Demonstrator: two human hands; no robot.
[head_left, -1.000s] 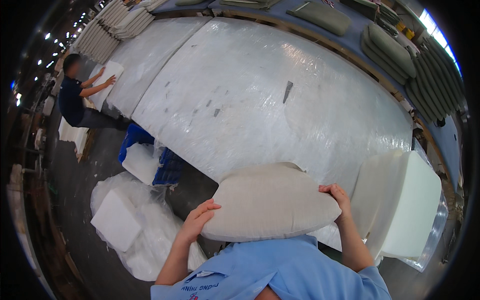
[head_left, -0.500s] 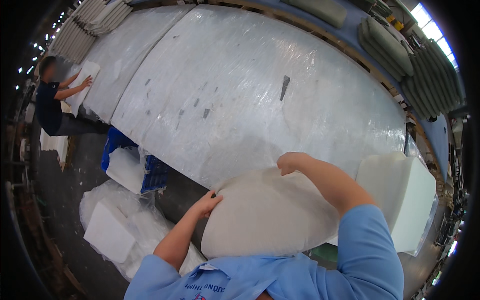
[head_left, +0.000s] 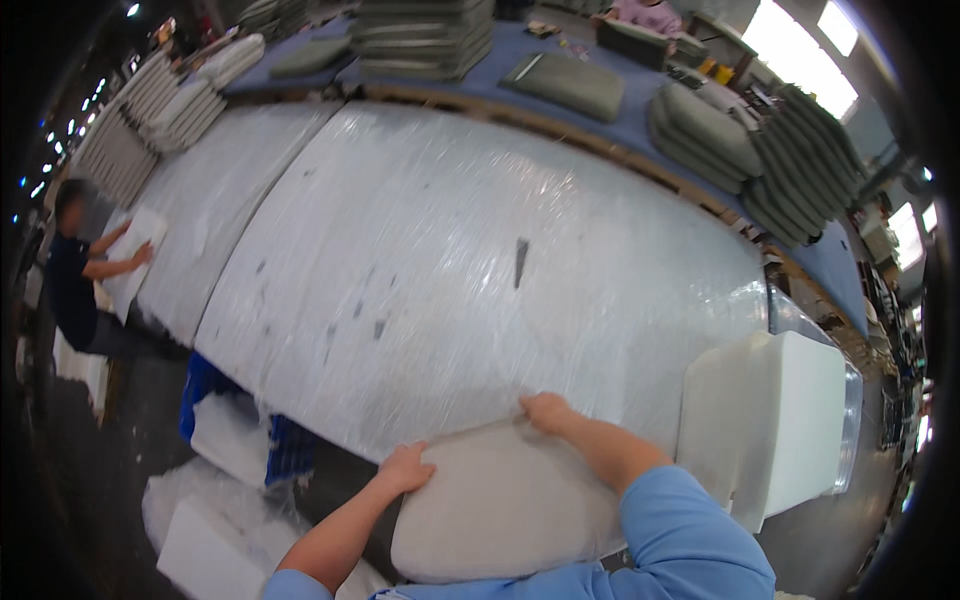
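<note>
A light beige, fabric-covered cushion point(head_left: 505, 505) lies at the near edge of the plastic-wrapped table point(head_left: 430, 270), close to my body. Its far left corner is gripped by my left hand point(head_left: 407, 468), with the fingers closed over the edge. My right hand point(head_left: 548, 413) is closed on the far edge, farther to the right. Some fingertips of both hands are hidden against the cushion. To the right of my right arm stand white foam pads point(head_left: 800, 410), one leaning on another.
At the left, a person point(head_left: 85, 270) in dark clothes handles a white pad. Below the table are a blue crate point(head_left: 290, 450) and white foam in plastic point(head_left: 215, 540). Beyond, a blue-topped bench point(head_left: 470, 95) carries stacks of grey-green cushions point(head_left: 425, 40).
My view has tilted up, bringing more of the far bench into sight. The cushion's far edge looks straighter and smoother, with both hands still on it.
</note>
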